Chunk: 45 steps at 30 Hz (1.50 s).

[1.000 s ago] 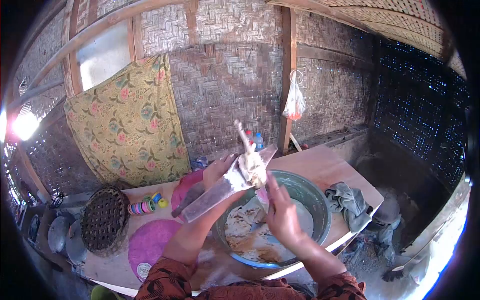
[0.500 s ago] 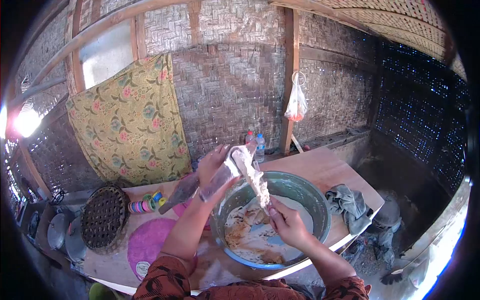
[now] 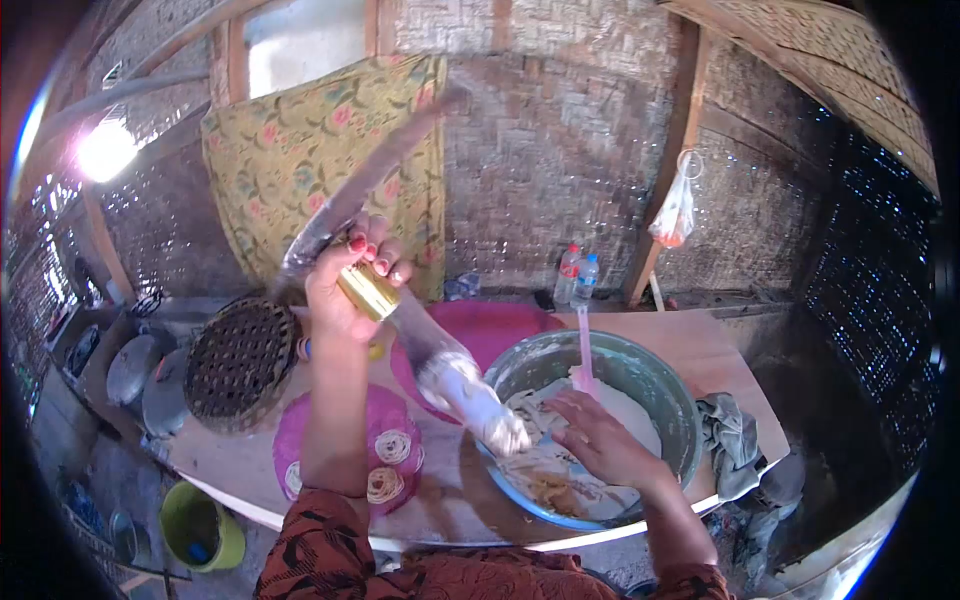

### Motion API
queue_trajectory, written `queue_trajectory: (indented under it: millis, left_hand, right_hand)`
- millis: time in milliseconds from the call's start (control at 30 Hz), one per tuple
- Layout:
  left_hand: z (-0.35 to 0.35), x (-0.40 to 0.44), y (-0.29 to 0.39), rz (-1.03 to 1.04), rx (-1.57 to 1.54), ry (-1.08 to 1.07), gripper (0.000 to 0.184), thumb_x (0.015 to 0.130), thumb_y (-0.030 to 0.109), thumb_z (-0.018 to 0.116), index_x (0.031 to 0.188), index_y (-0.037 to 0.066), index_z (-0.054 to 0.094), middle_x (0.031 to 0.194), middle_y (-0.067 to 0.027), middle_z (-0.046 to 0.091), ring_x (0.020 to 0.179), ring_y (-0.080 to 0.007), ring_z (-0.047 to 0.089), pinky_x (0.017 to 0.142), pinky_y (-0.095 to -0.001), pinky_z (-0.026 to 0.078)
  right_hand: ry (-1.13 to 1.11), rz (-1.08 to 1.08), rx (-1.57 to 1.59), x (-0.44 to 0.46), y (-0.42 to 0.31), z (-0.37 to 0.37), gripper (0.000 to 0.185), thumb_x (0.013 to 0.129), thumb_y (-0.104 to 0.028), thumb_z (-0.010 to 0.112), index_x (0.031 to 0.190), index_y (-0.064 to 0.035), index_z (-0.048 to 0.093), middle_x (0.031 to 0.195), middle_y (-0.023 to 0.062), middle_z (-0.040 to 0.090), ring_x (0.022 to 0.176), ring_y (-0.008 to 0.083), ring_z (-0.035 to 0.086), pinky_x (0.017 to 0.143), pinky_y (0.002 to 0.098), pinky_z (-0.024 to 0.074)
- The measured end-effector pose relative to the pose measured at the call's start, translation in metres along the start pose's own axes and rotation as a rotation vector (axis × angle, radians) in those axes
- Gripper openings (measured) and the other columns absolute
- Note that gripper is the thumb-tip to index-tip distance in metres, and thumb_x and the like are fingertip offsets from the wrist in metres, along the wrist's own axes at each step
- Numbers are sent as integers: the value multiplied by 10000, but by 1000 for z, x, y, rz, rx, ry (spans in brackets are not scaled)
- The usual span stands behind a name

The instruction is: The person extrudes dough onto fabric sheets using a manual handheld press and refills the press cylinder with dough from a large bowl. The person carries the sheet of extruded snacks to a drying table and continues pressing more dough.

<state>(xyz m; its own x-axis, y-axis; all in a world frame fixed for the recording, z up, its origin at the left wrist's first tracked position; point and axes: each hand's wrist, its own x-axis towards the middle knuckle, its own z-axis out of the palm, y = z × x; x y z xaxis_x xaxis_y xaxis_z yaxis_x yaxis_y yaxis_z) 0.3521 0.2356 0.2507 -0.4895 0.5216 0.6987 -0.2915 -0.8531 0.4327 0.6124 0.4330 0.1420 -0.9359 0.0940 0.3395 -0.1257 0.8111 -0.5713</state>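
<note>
My left hand (image 3: 345, 285), fingers curled, grips a long dark wooden dough press (image 3: 425, 345) with a gold-coloured metal cylinder (image 3: 368, 292). One arm of it slants up, blurred; the other points down to the basin's left rim, its end coated with pale dough (image 3: 503, 434). My right hand (image 3: 605, 435) is over the large green-blue basin (image 3: 676, 400), fingers stretched out and holding nothing visible. Whether its fingertips touch the floury mix (image 3: 635, 415) I cannot tell. Beside that hand, a pink-handled tool (image 3: 584, 345) stands upright in the mix.
Coiled dough strands (image 3: 385, 485) lie on a round pink mat (image 3: 330, 430), left on the table. Farther back are another pink mat (image 3: 475, 335), a woven basket (image 3: 240, 365) and two bottles (image 3: 586, 280). A grey cloth (image 3: 732, 440) lies right of the basin.
My left hand has swung the press up and left; it now lies open at a wide angle. My right hand has left the dough-covered tool and lowered over the basin. The view has turned left.
</note>
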Motion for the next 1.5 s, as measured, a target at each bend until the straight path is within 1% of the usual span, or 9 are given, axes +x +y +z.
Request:
queue_trajectory:
  millis: [233, 333, 400, 467, 667, 867, 1200, 1367, 1500]
  left_hand:
    - [-43, -78, -37, -212, -260, 422, 144, 780, 150, 601, 879, 67, 537, 831, -41, 558, 840, -178, 576, 744, -367, 482]
    - [-101, -119, -21, -112, 451, 631, 248, 796, 129, 646, 1021, 52, 574, 980, -115, 624, 987, -211, 599, 849, -377, 499]
    - [-136, -164, -1, 28, 1537, 429, 320, 808, 150, 675, 1099, 47, 591, 1074, -136, 626, 1007, -199, 610, 847, -356, 515]
    - [-121, -179, 24, -206, 1787, 201, 352, 788, 171, 699, 1102, 51, 596, 1072, -127, 631, 1008, -197, 613, 843, -347, 513]
    - [-68, -168, 88, -816, 1738, -117, 449, 729, 232, 773, 1111, 63, 609, 1064, -99, 647, 1012, -189, 619, 830, -319, 508]
    - [-98, -197, 148, -554, 978, 61, 432, 663, 235, 821, 1011, 43, 652, 909, -108, 684, 874, -185, 660, 798, -320, 504]
    - [-160, -234, 169, -828, 1002, -257, 430, 689, 219, 816, 1014, 5, 631, 977, -98, 673, 868, -176, 633, 802, -330, 503]
    - [-166, -220, 227, -858, 711, -168, 773, 674, 192, 835, 1304, 6, 429, 1265, -107, 545, 1141, -180, 528, 985, -329, 418]
    - [-163, -159, 248, -186, -9, -27, 1075, 766, 417, 745, 1489, 176, -12, 1463, -92, 249, 1263, -239, 390, 1049, -381, 315]
  right_hand:
    - [-502, 331, 1965, 32, -53, 116, 787, 869, -708, 331, 1101, 15, 540, 835, 97, 589, 595, 164, 537, 456, 293, 433]
    - [-268, 551, 1939, 38, -58, 120, 767, 876, -699, 327, 1040, 18, 548, 669, 46, 508, 450, 75, 388, 345, 211, 308]
    - [-87, 380, 1675, 47, -60, 103, 739, 899, -670, 310, 1036, 15, 551, 669, 40, 510, 454, 84, 399, 353, 216, 325]
    - [147, 422, 1227, 52, -66, 96, 632, 938, -576, 336, 1142, 3, 490, 704, 38, 523, 485, 90, 453, 378, 227, 365]
    - [203, -229, 83, 106, -121, 111, 871, 803, -460, 652, 1344, 93, 251, 1138, 239, 522, 998, 354, 565, 889, 432, 442]
    - [-35, -334, 83, 147, -176, 140, 911, 742, -276, 744, 1377, 78, 196, 1266, 313, 455, 1141, 450, 512, 958, 448, 413]
    - [-327, 1, -26, 169, -223, 201, 924, 753, -411, 691, 1417, 6, 202, 1335, 269, 416, 1209, 412, 459, 1028, 481, 288]
    - [-1245, 386, 1433, 131, -108, 221, 1062, 701, -473, 716, 1448, 23, 146, 1371, 294, 370, 1240, 417, 429, 1080, 503, 263]
    - [-1156, 587, 1834, 131, -118, 274, 1034, 720, -503, 678, 1443, 25, 161, 1371, 292, 369, 1242, 413, 426, 1081, 499, 263]
